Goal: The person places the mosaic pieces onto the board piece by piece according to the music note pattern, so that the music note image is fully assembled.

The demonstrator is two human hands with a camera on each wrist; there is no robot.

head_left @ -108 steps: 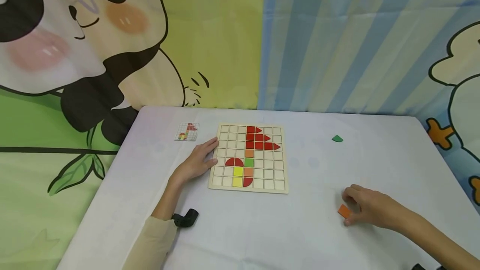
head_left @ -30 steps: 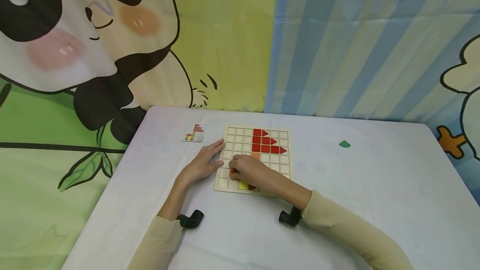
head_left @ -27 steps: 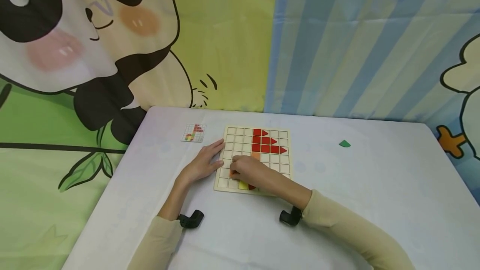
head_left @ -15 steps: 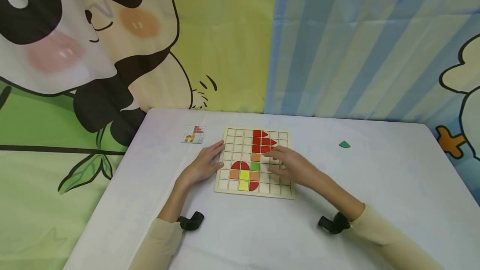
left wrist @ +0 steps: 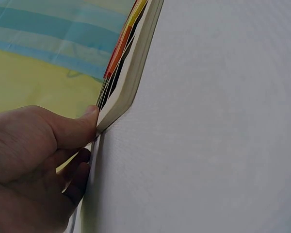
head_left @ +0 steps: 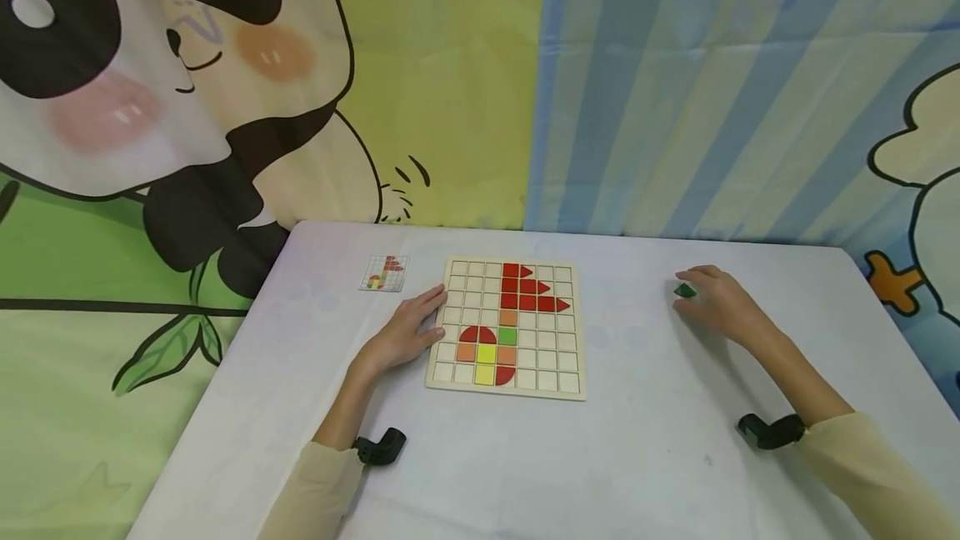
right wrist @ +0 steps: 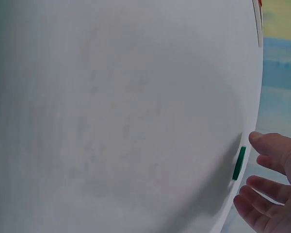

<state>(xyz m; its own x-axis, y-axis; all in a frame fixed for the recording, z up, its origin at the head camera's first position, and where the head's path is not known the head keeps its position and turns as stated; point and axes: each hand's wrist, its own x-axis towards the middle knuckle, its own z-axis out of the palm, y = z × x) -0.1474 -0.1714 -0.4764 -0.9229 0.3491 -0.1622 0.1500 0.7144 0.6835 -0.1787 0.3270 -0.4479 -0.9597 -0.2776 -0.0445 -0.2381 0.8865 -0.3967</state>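
A wooden grid board (head_left: pixel 547 341) lies on the table, partly filled with red, orange, yellow and green pieces. My left hand (head_left: pixel 397 336) rests its fingers and thumb against the board's left edge; the left wrist view has the thumb (left wrist: pixel 80 131) right at the frame. An orange square (head_left: pixel 467 352) sits in a cell left of the yellow square (head_left: pixel 486 353). Far to the right, my right hand (head_left: pixel 720 304) is over a small green quarter-circle piece (head_left: pixel 685 291), thumb and fingers spread on either side. In the right wrist view the green piece (right wrist: pixel 239 163) lies on the cloth between them.
A small pattern card (head_left: pixel 384 273) lies behind the left hand, left of the board. White cloth covers the table (head_left: pixel 600 465). Behind its far edge hangs a printed curtain (head_left: pixel 442 90) with a panda. Each wrist wears a black camera (head_left: pixel 770 432).
The right hand brought the orange square from the right side into a board cell, let go, and moved right to the green piece. The left hand has stayed at the board's edge.
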